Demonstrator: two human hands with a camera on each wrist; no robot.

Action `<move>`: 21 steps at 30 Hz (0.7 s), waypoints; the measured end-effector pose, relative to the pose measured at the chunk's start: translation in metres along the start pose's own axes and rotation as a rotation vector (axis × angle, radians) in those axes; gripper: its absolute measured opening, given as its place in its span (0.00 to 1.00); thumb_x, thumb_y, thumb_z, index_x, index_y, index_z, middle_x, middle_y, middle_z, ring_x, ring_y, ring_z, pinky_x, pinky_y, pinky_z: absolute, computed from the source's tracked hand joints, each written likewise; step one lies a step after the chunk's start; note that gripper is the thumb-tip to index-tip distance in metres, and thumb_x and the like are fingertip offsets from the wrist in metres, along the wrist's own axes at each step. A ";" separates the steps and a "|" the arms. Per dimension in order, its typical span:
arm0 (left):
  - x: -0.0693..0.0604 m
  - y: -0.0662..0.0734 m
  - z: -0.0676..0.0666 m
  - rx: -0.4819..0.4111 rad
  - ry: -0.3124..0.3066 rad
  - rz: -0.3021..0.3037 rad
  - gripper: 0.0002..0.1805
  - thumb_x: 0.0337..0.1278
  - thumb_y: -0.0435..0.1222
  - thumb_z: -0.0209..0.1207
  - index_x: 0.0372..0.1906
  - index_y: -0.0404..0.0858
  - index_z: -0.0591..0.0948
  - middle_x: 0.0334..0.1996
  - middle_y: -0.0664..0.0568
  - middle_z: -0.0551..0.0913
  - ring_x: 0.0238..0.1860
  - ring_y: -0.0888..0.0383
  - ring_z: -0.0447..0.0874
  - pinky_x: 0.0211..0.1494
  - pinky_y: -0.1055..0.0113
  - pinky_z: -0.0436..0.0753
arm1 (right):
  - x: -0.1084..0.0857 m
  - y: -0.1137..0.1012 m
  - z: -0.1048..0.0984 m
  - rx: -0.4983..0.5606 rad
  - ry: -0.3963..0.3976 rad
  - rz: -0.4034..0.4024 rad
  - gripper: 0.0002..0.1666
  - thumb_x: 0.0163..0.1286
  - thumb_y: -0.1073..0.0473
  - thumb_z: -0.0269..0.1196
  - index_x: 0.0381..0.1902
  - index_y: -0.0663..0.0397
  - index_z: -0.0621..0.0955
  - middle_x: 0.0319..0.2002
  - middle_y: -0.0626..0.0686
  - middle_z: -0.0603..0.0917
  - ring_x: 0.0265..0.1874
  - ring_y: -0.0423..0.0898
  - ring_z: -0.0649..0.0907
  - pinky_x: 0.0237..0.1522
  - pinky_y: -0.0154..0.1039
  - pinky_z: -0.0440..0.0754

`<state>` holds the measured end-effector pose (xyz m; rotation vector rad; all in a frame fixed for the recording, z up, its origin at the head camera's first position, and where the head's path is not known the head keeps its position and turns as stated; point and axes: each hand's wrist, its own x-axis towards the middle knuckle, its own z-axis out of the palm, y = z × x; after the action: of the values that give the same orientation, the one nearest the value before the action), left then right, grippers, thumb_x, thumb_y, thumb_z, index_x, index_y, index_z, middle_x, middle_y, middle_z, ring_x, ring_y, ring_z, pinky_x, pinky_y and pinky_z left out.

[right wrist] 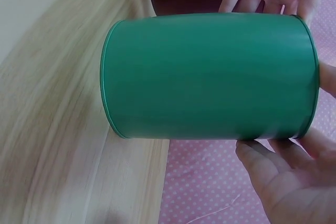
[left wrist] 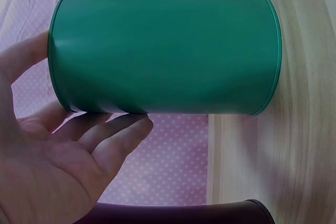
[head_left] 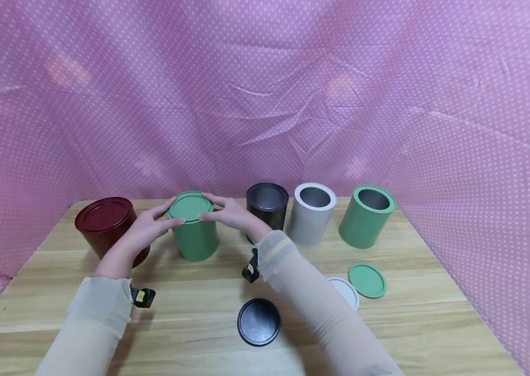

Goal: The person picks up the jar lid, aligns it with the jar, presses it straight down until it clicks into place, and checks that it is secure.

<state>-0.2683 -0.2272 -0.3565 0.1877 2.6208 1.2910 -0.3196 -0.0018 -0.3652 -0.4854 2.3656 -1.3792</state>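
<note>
A green can (head_left: 196,241) with a green lid (head_left: 190,207) in its top stands upright on the table. My left hand (head_left: 144,228) grips its upper rim from the left, thumb at the front edge and fingers round the side. From the right, my right hand (head_left: 232,214) holds the same rim, its thumb also at the front. In the left wrist view the green can (left wrist: 168,48) has the fingers of my left hand (left wrist: 68,150) against its side. The right wrist view shows my right hand (right wrist: 289,174) touching the can (right wrist: 210,77) near its top.
A dark red lidded can (head_left: 105,224) stands at the left. Right of my hands are open black (head_left: 268,209), white (head_left: 310,222) and green (head_left: 365,224) cans. Black (head_left: 258,322), white (head_left: 345,292) and green (head_left: 367,280) lids lie nearer on the wooden table (head_left: 189,334).
</note>
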 end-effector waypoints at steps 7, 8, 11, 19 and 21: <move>0.001 0.002 0.000 0.002 0.006 -0.019 0.46 0.64 0.58 0.54 0.78 0.52 0.43 0.77 0.37 0.42 0.74 0.32 0.44 0.70 0.35 0.60 | 0.001 -0.003 0.002 0.005 0.017 0.020 0.42 0.62 0.41 0.65 0.73 0.25 0.62 0.75 0.46 0.59 0.74 0.51 0.60 0.71 0.58 0.61; 0.001 0.002 -0.001 0.010 0.007 -0.022 0.46 0.64 0.58 0.54 0.78 0.52 0.43 0.77 0.37 0.42 0.74 0.32 0.43 0.69 0.33 0.58 | 0.002 -0.004 0.002 0.003 0.020 0.024 0.42 0.62 0.41 0.65 0.73 0.25 0.62 0.75 0.46 0.59 0.74 0.51 0.59 0.71 0.58 0.60; 0.004 0.002 -0.004 0.024 0.005 -0.022 0.46 0.64 0.58 0.54 0.78 0.52 0.44 0.77 0.36 0.42 0.75 0.31 0.41 0.68 0.29 0.54 | 0.005 -0.006 0.002 0.003 0.028 0.034 0.42 0.63 0.41 0.65 0.73 0.25 0.62 0.75 0.46 0.59 0.74 0.51 0.59 0.71 0.59 0.60; 0.012 -0.003 -0.010 -0.014 -0.015 0.008 0.45 0.65 0.55 0.54 0.78 0.51 0.44 0.77 0.36 0.42 0.75 0.32 0.44 0.69 0.34 0.59 | 0.011 -0.009 0.003 0.001 0.045 0.055 0.42 0.63 0.42 0.65 0.72 0.23 0.62 0.75 0.47 0.59 0.74 0.53 0.60 0.70 0.60 0.60; 0.015 -0.004 -0.012 -0.042 -0.023 0.022 0.44 0.66 0.53 0.54 0.78 0.50 0.44 0.77 0.37 0.42 0.74 0.33 0.46 0.70 0.38 0.63 | 0.012 -0.010 0.002 -0.007 0.045 0.059 0.41 0.63 0.42 0.65 0.72 0.23 0.62 0.75 0.47 0.59 0.74 0.53 0.60 0.70 0.61 0.60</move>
<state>-0.2859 -0.2361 -0.3545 0.2246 2.5766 1.3420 -0.3282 -0.0137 -0.3592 -0.3872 2.4010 -1.3705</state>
